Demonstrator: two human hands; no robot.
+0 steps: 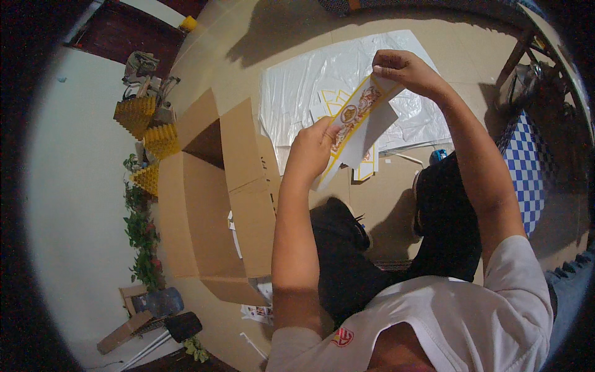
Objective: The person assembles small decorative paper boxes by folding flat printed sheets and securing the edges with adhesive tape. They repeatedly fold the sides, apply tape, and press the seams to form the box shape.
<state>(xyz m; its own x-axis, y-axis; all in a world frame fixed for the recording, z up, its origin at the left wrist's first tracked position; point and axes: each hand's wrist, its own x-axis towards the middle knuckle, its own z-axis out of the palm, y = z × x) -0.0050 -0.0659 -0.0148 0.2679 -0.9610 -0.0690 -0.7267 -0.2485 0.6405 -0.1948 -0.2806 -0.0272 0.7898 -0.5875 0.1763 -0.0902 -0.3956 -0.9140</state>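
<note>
Between my two hands is a long printed paper carton (pixel 354 115), white with yellow edges and a brown pattern, held at a slant above the floor. The fingers of my left hand (pixel 310 149) are closed on its lower end, thumb on the printed face. At the upper end, my right hand (pixel 401 69) grips it with bent fingers. Beneath the carton, several similar flat white and yellow pieces (pixel 367 168) lie on and beside a white plastic sheet (pixel 286 84); the carton and my hands partly cover them.
To my left stands a large open cardboard box (pixel 207 204) with raised flaps and some white pieces inside. Potted plants (pixel 142 242) and yellow egg-tray-like stacks (pixel 135 116) line the wall. A blue and white checked bag (pixel 525 167) is at the right. My shoes are close below the carton.
</note>
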